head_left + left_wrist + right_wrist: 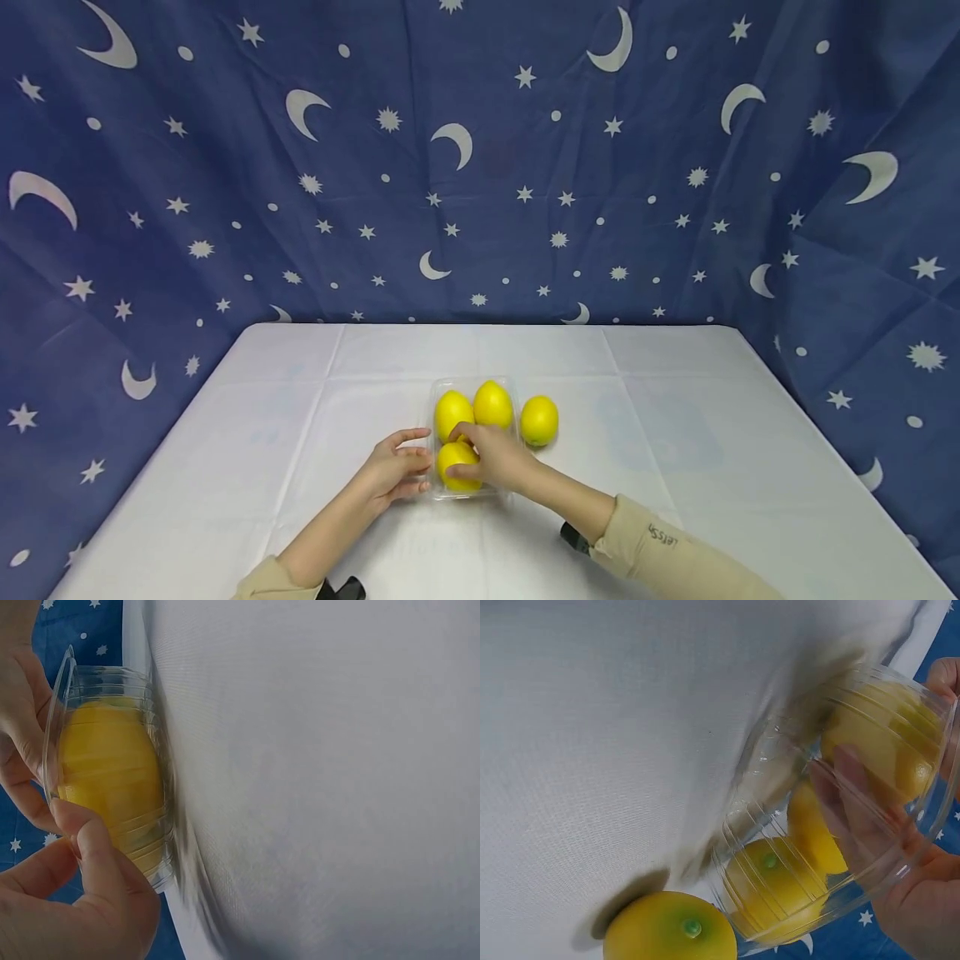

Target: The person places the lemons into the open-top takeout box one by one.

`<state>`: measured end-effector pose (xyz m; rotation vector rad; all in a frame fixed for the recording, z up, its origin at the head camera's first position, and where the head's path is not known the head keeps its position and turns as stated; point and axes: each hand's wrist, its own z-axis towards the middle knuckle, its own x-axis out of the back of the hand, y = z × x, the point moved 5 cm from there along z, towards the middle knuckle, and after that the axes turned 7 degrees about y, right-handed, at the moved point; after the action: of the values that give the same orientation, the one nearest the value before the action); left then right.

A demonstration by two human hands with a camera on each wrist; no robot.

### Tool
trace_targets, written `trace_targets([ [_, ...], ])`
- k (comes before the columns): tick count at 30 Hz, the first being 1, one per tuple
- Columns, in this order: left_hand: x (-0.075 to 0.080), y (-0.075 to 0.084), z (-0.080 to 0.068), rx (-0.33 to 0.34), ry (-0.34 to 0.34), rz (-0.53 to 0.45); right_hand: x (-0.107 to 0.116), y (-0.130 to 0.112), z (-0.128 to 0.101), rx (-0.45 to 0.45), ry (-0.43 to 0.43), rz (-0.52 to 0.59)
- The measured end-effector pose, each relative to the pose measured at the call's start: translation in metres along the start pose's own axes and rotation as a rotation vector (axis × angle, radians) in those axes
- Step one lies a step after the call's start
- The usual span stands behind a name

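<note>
A clear plastic container stands in the middle of the white table, with three lemons in it. Two of them, the back-left lemon and the back-right lemon, lie at its far end. My right hand reaches in from the right and grips the front-left lemon, its fingers and thumb round it. At the container's left side is my left hand, fingers spread and relaxed, fingertips at the rim. In the left wrist view the container wall shows a lemon through it.
Another lemon lies on the table just right of the container; its green end shows in the right wrist view. A white cloth covers the table. Behind hangs a blue curtain with moons and stars.
</note>
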<state>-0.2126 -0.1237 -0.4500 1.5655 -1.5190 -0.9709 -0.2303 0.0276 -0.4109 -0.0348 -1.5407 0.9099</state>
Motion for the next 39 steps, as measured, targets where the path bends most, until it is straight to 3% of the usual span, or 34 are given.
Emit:
trace_targets([
  [13, 0.001, 0.0, 0.002, 0.0, -0.001, -0.003, 0.002, -0.001, -0.001, -0.01, -0.038, 0.032],
  [18, 0.001, 0.0, 0.002, -0.003, -0.005, -0.001, 0.005, 0.002, -0.001, -0.055, -0.049, 0.059],
  [28, 0.002, -0.001, 0.002, 0.002, 0.019, 0.004, 0.01, 0.007, -0.003, -0.068, -0.036, 0.089],
  [39, 0.004, 0.0, 0.0, -0.001, -0.019, -0.011, 0.017, 0.008, -0.008, -0.075, -0.014, 0.118],
])
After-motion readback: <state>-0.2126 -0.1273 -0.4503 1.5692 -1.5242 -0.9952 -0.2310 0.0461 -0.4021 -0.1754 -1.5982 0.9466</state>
